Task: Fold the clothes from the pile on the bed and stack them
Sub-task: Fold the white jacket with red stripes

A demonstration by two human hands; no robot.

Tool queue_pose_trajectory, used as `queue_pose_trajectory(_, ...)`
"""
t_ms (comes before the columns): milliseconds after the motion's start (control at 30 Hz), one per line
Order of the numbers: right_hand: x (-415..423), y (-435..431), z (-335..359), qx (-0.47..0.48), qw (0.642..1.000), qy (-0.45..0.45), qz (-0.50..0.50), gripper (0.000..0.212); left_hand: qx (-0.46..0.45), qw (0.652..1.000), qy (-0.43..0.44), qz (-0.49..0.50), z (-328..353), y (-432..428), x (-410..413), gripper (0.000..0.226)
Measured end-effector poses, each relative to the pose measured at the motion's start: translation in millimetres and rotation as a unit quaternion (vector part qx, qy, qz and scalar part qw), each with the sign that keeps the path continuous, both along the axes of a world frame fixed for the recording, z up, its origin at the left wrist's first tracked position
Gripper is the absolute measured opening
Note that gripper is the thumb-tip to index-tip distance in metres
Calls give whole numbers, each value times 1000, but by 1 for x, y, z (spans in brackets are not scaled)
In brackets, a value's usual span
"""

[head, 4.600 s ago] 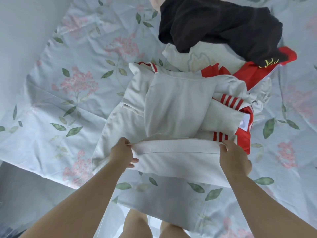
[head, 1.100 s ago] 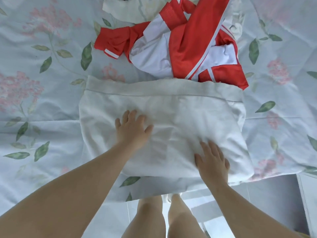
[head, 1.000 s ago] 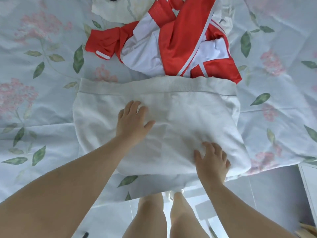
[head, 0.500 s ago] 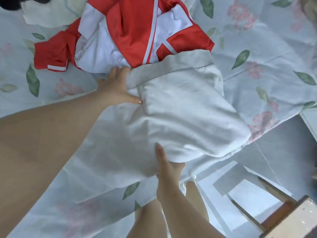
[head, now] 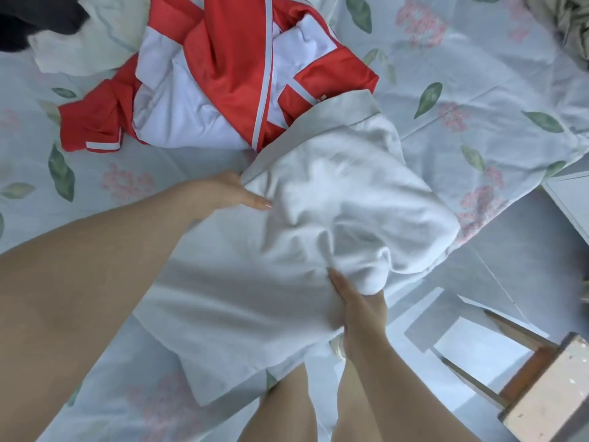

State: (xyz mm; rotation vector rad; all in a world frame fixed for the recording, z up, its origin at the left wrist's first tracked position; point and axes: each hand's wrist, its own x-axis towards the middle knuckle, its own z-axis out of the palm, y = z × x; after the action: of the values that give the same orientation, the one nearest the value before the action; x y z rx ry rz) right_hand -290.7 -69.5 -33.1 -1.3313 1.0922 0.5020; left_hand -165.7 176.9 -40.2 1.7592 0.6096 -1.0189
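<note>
At bed (head: 478, 74) edge: fingers of left hand (head: 228, 193), right hand (head: 357, 301) clamped on folded white garment (head: 344, 193).

L arm (head: 95, 282) & R arm (head: 385, 378) bare to frame edge. L hand (head: 229, 193), R hand (head: 357, 301) bare. L thumbnail (head: 266, 205) short, rounded. Legs (head: 287, 406) bare.

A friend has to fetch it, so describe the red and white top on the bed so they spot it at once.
On the flowered bed sheet, look just beyond the folded white garment. The top lies crumpled there, beside a cream garment and a black garment. It alone is bright red with white panels.
</note>
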Motion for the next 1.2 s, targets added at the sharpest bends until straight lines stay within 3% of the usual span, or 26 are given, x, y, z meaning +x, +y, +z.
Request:
queue_pose_trajectory(67, 11, -17, 14, -2, 1000, -14, 20, 69, -27, 998, -7, 57, 13, -7, -6, 55)
queue_pose_trajectory(200, 50, -46, 58, 24, 996, -79, 18, 56, -91, 982, -47, 159, 53, -22, -5, 45)
queue_pose_trajectory(333, 94, -64, 111, 45, 986, -162, 15, 57, -128, 950, -149, 244, 103, -45, 10, 28)
queue_pose_trajectory(433, 123, -75, 155, 40, 972, -228, 32, 45, -146, 913, -234, 301, 146, -61, 19, 6)
queue_pose_trajectory(533, 147, -85, 196, 35, 953, -296, 53, 25, -168, 883, -308, 311, 184, -69, 18, 24)
queue_pose_trajectory(700, 156, -96, 222, 50, 926, -361, 93, 25, -199, 850, -335, 354, 199, -65, -8, 35)
queue_pose_trajectory(800, 139, -105, 195, 20, 937, -307, 168, 25, -178, 887, -254, 341, 165, -60, -49, 66)
queue_pose_trajectory(867, 120, -110, 162, -8, 946, -219, 238, 34, -143, 925, -157, 315, 134, -62, -83, 90)
queue_pose_trajectory(933, 94, -112, 125, -30, 945, -118, 302, 30, -104, 947, -41, 300, 107, -69, -117, 98)
queue_pose_trajectory(1033, 50, -115, 76, -41, 938, 7, 345, 35, -47, 950, 101, 290, 79, -85, -155, 82)
queue_pose_trajectory(1133, 38, -115, 53, -73, 940, 51, 329, 34, -2, 941, 100, 322, 55, -90, -161, 47)
queue_pose_trajectory(1200, 48, -114, 44, -91, 944, 60, 311, 32, 32, 950, 56, 306, 46, -90, -148, 46)
